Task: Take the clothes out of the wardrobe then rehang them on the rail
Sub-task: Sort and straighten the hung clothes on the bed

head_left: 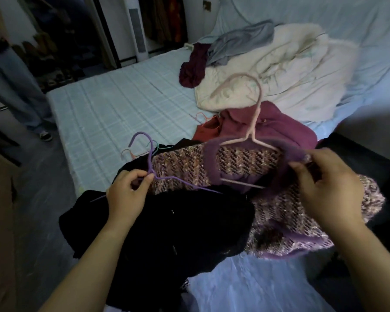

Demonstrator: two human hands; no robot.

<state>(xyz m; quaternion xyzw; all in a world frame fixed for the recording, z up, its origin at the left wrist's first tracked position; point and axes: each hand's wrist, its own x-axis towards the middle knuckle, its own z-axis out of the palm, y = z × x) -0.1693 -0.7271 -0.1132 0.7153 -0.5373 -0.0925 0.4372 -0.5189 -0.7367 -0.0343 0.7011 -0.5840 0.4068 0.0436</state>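
Purple tweed jacket [279, 212], collar [211, 154] pointing away, pale pink hanger [255, 122] inside; right hand [324, 190] grip pinching collar, left hand [124, 194] grip pinching thin purple hanger [150, 158].

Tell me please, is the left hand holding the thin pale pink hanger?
No, the left hand pinches the thin purple hanger at its neck.

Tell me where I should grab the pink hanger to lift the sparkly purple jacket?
Grab the pink hanger by its long neck, just under the hook, coming from above. The hook and neck stick up clear of the tweed jacket, while its arms are tucked inside the collar. The right hand, pinching the collar, is nearest.
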